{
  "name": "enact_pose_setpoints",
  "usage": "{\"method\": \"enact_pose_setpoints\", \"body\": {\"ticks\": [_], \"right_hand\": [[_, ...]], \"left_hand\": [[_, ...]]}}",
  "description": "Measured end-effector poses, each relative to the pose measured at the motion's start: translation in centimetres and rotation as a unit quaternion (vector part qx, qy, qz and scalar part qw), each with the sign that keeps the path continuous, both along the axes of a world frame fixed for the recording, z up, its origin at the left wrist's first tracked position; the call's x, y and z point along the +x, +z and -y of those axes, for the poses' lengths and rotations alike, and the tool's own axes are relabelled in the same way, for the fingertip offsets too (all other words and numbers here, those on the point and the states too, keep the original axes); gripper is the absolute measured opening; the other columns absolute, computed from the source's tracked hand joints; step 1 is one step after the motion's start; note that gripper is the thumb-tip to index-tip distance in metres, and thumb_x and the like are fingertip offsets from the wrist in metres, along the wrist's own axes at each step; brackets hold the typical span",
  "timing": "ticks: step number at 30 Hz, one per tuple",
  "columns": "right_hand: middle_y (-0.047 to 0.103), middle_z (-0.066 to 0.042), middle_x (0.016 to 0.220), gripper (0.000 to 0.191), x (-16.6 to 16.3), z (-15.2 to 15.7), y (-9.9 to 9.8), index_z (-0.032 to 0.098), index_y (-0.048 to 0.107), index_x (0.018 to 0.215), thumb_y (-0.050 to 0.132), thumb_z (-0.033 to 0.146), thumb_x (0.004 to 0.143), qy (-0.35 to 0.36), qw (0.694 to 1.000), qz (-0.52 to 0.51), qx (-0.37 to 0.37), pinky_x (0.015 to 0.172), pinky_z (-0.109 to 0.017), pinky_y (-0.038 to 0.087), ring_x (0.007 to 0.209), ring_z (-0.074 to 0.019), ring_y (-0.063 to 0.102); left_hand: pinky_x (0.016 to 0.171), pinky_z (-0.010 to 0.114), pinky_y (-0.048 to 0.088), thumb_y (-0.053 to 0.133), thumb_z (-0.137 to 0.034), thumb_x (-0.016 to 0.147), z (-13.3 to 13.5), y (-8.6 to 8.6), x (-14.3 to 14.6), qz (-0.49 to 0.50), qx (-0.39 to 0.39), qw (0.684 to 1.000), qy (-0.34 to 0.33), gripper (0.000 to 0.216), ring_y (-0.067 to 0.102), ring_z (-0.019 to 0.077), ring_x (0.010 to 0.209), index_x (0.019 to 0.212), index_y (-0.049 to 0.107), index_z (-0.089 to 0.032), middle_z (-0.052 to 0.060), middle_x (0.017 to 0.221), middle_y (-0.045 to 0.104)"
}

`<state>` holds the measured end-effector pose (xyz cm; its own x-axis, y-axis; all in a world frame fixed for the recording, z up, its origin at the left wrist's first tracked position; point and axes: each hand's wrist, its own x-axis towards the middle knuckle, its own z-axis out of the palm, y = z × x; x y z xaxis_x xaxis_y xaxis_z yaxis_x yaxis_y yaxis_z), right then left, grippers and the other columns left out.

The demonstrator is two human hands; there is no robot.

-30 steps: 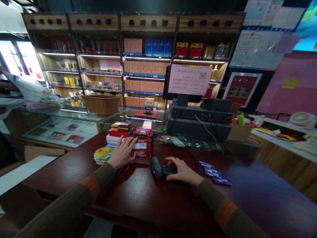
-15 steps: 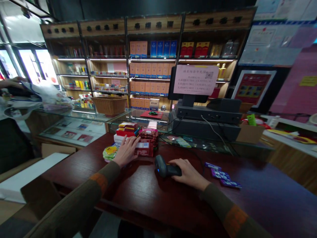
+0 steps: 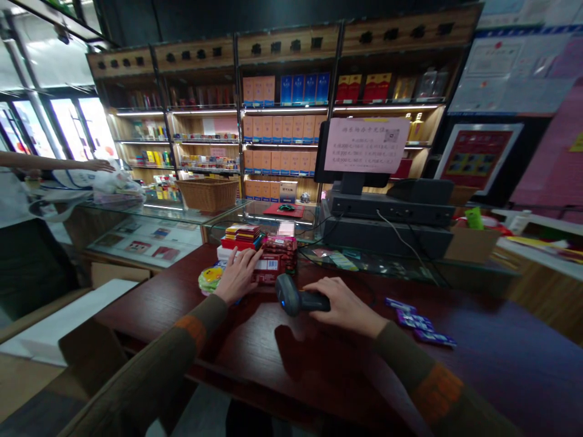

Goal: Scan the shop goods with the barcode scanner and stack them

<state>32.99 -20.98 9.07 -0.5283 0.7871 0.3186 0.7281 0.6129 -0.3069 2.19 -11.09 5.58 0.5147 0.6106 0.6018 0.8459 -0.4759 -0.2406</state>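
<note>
My right hand (image 3: 341,303) is wrapped round the handle of a dark barcode scanner (image 3: 288,295). A blue light glows on the scanner, which is held a little above the table with its head toward the packets. My left hand (image 3: 237,274) lies with fingers stretched out over the near side of a red snack packet (image 3: 268,269), whose white barcode label faces up. Behind that hand sits a stack of red and yellow packets (image 3: 243,233). A green and yellow round packet (image 3: 210,279) is left of my left hand. Several purple packets (image 3: 419,321) lie to the right.
A dark wooden table (image 3: 255,352) spans the front. Beyond it are a glass counter (image 3: 182,218), a wicker basket (image 3: 208,194) and a monitor with a pink notice (image 3: 363,145). At the left, a co-worker's arm (image 3: 54,161) reaches over white plastic bags (image 3: 116,185).
My right hand has raised the scanner slightly and brought it closer to the red packet. The view has shifted a little left. The co-worker's arm now extends further over the bags.
</note>
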Motion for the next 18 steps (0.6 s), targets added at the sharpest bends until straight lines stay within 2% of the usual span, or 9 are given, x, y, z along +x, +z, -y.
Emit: {"method": "enact_pose_setpoints", "body": {"ticks": [5,10,18], "right_hand": [[0.07,-0.005,0.113,0.039,-0.04,-0.01,0.03,0.025,0.065,0.117,0.069,0.028,0.079,0.0,1.0,-0.008,0.0,0.094,-0.04,0.039,0.105,-0.0244,0.062],[0.07,-0.005,0.113,0.037,-0.02,-0.01,-0.03,0.025,0.065,0.116,0.07,0.027,0.079,0.001,1.0,-0.015,-0.002,0.094,-0.04,0.039,0.105,-0.024,0.062],[0.069,-0.007,0.117,0.042,0.32,0.17,-0.6,0.025,0.063,0.123,0.069,0.031,0.081,-0.002,1.0,-0.016,-0.021,0.098,-0.041,0.038,0.109,-0.0262,0.059]], "left_hand": [[0.123,0.052,0.015,0.07,-0.031,0.074,-0.04,-0.21,-0.18,0.005,0.003,1.0,0.002,0.089,0.044,0.0316,0.134,0.153,0.031,-0.017,0.016,0.141,0.05],[0.124,0.051,0.013,0.061,-0.026,0.08,-0.17,-0.42,-0.15,0.0,0.016,1.0,0.011,0.077,0.044,0.0305,0.134,0.151,0.035,-0.015,0.016,0.139,0.052],[0.123,0.052,0.015,0.069,-0.034,0.077,-0.2,-0.27,-0.18,-0.002,0.008,1.0,0.009,0.086,0.044,0.0317,0.133,0.152,0.032,-0.016,0.016,0.14,0.051]]}}
